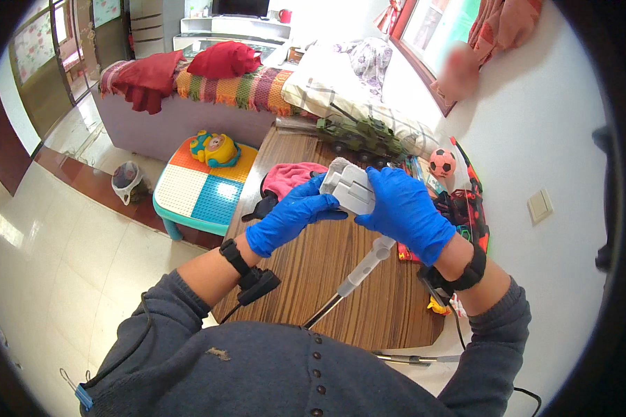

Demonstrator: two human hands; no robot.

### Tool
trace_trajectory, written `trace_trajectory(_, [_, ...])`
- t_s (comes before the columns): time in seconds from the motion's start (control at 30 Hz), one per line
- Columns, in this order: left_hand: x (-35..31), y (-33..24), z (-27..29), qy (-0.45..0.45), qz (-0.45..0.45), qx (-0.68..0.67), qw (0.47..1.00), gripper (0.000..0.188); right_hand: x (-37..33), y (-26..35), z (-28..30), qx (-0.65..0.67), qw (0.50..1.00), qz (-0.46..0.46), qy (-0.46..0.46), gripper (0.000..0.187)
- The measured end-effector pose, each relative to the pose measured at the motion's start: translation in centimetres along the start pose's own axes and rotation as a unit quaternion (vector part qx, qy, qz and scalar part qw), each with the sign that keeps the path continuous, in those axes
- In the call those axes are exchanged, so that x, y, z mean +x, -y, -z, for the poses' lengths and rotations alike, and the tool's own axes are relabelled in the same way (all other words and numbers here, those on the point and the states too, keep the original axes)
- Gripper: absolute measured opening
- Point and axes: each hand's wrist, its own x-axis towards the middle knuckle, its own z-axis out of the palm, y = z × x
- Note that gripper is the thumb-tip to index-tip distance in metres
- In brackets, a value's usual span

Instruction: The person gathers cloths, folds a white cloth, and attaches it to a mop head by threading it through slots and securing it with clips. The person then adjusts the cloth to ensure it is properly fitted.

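Note:
Both hands wear blue gloves and hold a white and grey plastic head (348, 189), probably a mop head, with a fuzzy grey edge at its far side. My left hand (293, 212) is closed on its left side, with the thumb along the near edge. On the right side my right hand (407, 208) grips it, fingers over the top. A metal pole with a grey plastic end (358, 274) slants across the table below them; whether it joins the head is hidden by my right hand. Beside my left hand lies a pink cloth (289, 179).
The brown wooden table (313, 257) carries a green toy military truck (362, 135), a pink toy ball (442, 162) and a red-black toy bow (469, 201). Left of it stand a block-topped play table (202, 187) with a yellow toy and a small waste bin (126, 182). A covered bed (188, 115) lies beyond.

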Motion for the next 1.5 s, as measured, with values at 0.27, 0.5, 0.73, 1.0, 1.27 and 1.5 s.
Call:
trace_trajectory(0.27, [0.6,0.9,-0.7,-0.063,-0.026,0.007,0.998,0.04,0.3,-0.6,-0.6,0.025,1.0,0.014,0.0,0.051])
trace_trajectory(0.5, [1.2,2.5,-1.0,-0.124,-0.045,0.013,0.991,0.035,1.0,-2.5,-0.3,0.045,0.998,0.033,0.033,0.032])
trace_trajectory(0.73, [1.7,2.9,-1.1,-0.18,-0.03,0.007,0.983,0.036,1.7,-3.5,0.5,0.09,0.994,0.036,0.047,0.037])
trace_trajectory(1.0, [2.8,4.0,-1.8,-0.26,-0.177,0.163,0.935,0.045,1.4,-1.6,0.3,0.058,0.989,-0.022,0.132,0.064])
trace_trajectory(1.27, [3.3,5.6,0.1,-0.258,-0.209,0.178,0.926,0.043,1.6,-1.6,-1.0,0.055,0.994,-0.051,0.078,0.051])
trace_trajectory(1.5, [2.8,4.3,-1.1,-0.225,-0.201,0.146,0.942,0.045,1.9,-0.7,-1.4,0.023,0.996,-0.067,0.05,0.044])
